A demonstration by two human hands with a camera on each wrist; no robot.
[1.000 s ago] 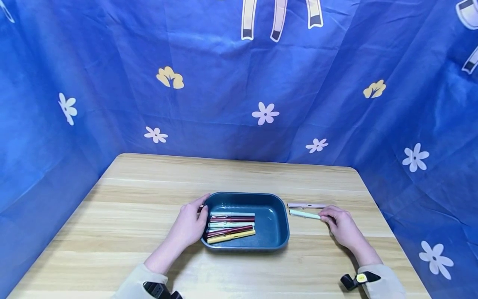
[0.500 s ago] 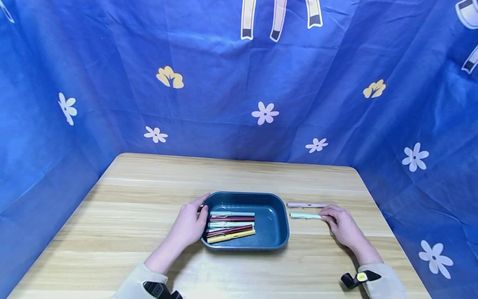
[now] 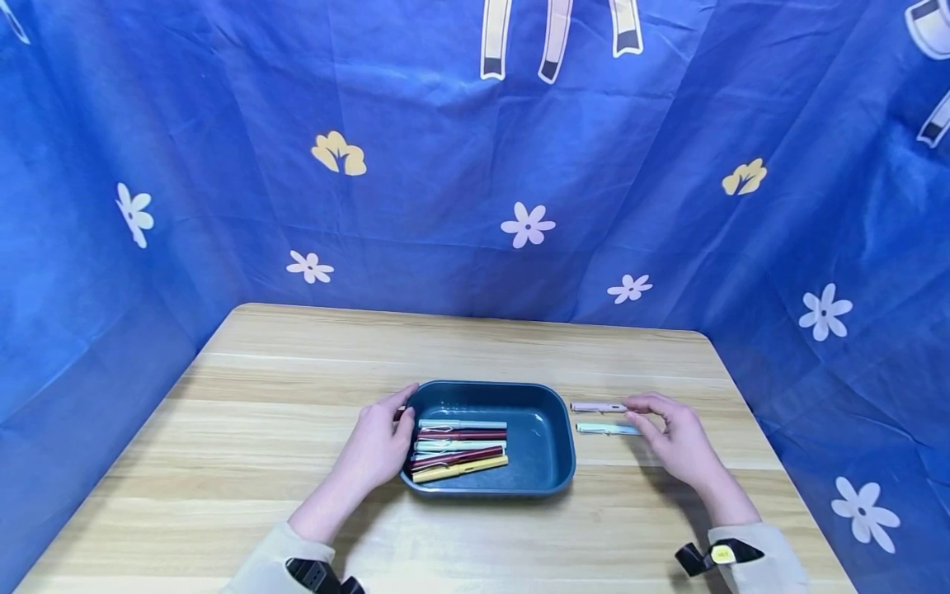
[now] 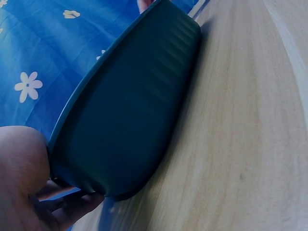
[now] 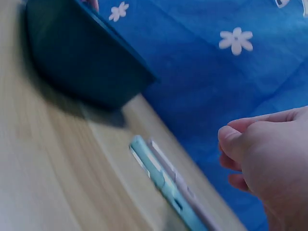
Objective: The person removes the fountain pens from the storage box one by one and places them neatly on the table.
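A dark teal plastic box (image 3: pixel 538 470) stands on the table, with several capped pens at its left side, among them a yellow pen (image 3: pixel 460 470) and a pale blue pen (image 3: pixel 460 425). My left hand (image 3: pixel 377 441) holds the box's left end, thumb and fingers at its wall and rim. To the right of the box lie a lilac pen (image 3: pixel 594 407) and a mint pen (image 3: pixel 604 429), nearly parallel. Over their right ends hovers my right hand (image 3: pixel 671 433), hiding them in the head view. The right wrist view shows this hand (image 5: pixel 274 154) raised off both pens, fingers loosely curled, holding nothing.
The wooden table (image 3: pixel 334 346) has a blue cloth (image 3: pixel 416 214) with flowers behind it and along both sides. Each sleeve carries a black wrist camera, one on the left (image 3: pixel 315 576) and one on the right (image 3: pixel 693 561).
My right hand has straightened the mint pen beside the lilac one, let go of it and moved slightly up and left. My left hand and the box have stayed in place.
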